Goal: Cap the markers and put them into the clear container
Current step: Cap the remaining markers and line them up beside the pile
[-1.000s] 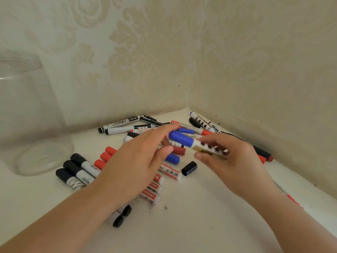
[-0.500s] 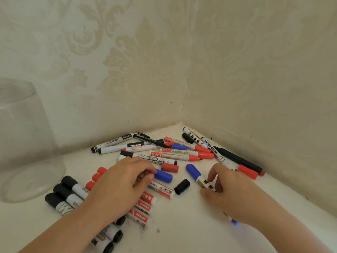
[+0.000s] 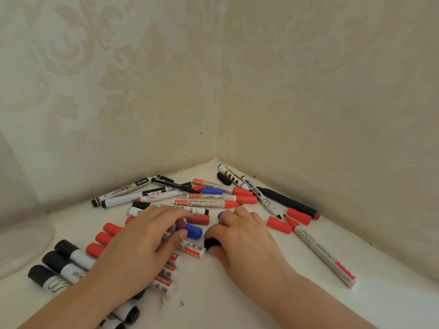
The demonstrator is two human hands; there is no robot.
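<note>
My right hand [image 3: 240,236] pinches the black cap [image 3: 212,243]; left hand [image 3: 145,241] lies open, fingers on the blue cap [image 3: 193,230]. Match cap colour, press till seated.

A home: damask wallpaper [image 3: 142,79] lines the corner.

Markers [image 3: 209,203] lie in the corner, container [image 3: 22,248] at far left

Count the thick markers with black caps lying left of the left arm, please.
3, side by side next to the left forearm: farthest marker, middle marker, nearest marker. The left hand and arm may hide more.
</note>
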